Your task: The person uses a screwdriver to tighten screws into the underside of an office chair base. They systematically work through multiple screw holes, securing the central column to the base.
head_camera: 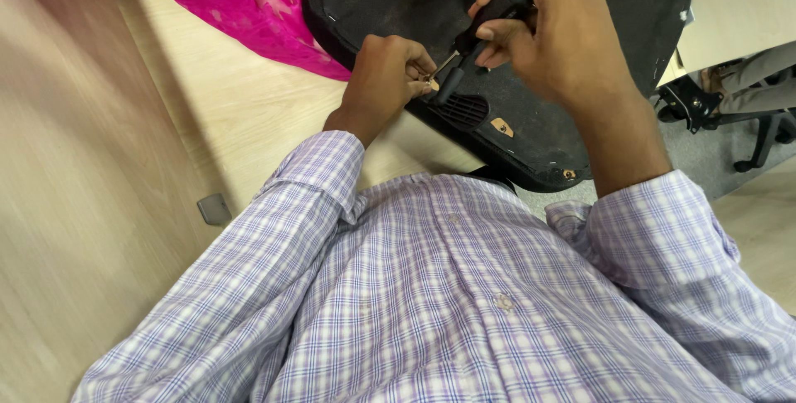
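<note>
A black chair seat (pixel 531 133) lies upside down on the light wooden table (pixel 232 113). My right hand (pixel 551 34) grips a black-handled screwdriver (pixel 489 17), its metal shaft slanting down and left. The tip meets a small brass-coloured screw (pixel 433 83) pinched in the fingertips of my left hand (pixel 385 80). Both hands hover close together over the seat's near-left part, beside a ribbed vent (pixel 460 109).
Bright pink lace fabric (pixel 240 1) lies on the table at the back left. A small grey piece (pixel 214 208) sits on the table near my left sleeve. A black office chair base (pixel 730 117) stands on the grey floor at the right.
</note>
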